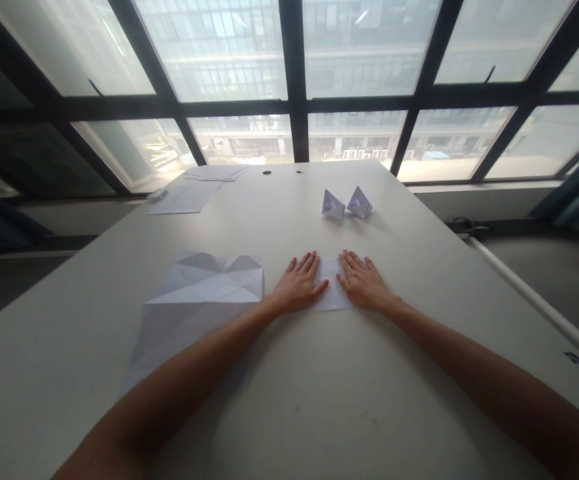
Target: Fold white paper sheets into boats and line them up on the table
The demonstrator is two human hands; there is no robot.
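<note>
A small sheet of white paper (333, 293) lies flat on the table, partly covered by both hands. My left hand (297, 285) rests flat on its left side, fingers stretched out and pointing away from me. On the paper's right side, my right hand (363, 280) lies the same way, fingers extended. Only the strip of paper between the hands shows well. Left of my left hand is a larger creased sheet (214, 283), with raised folds at its far end and its near part behind my left forearm.
Two folded paper boats (333, 205) stand beyond my hands, side by side. Several flat sheets of paper (184, 199) lie at the table's far left. The white table (289, 400) reaches toward large windows (354, 50). A white rail (534, 293) runs along the right.
</note>
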